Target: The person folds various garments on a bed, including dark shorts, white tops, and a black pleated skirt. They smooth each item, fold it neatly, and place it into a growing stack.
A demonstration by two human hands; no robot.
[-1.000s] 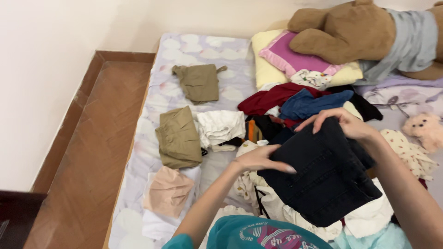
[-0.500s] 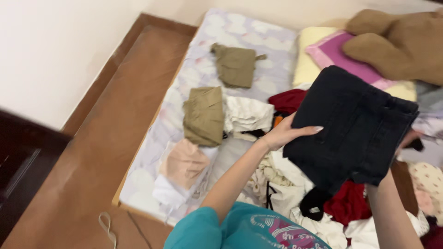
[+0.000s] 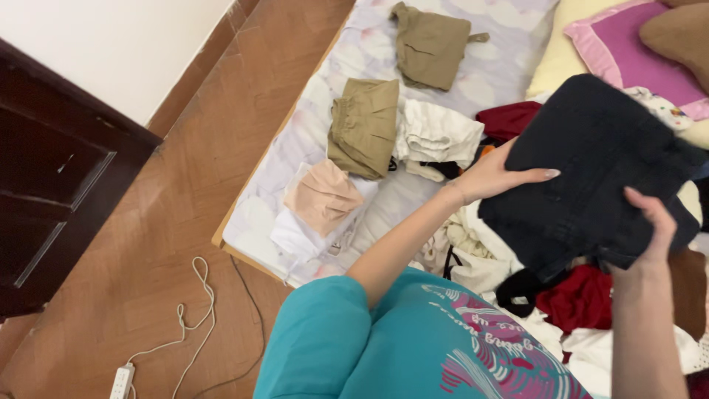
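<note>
Both my hands hold a folded black denim garment in the air above the mattress. My left hand presses flat against its left edge, fingers pointing right. My right hand grips its lower right edge from below. Under the garment lies a loose heap of white, red and black clothes. On the pale floral mattress to the left lie two folded khaki garments, a folded white one and a peach one on white cloth.
A yellow pillow with a pink cushion lies at the top right, with a brown plush toy at the corner. Wooden floor runs left of the mattress, with a white power strip and cable. A dark wooden door stands at the left.
My view has swung left and down, showing more floor, the door and the power strip. The black garment stays held in both hands; my right hand now grips its lower right edge.
</note>
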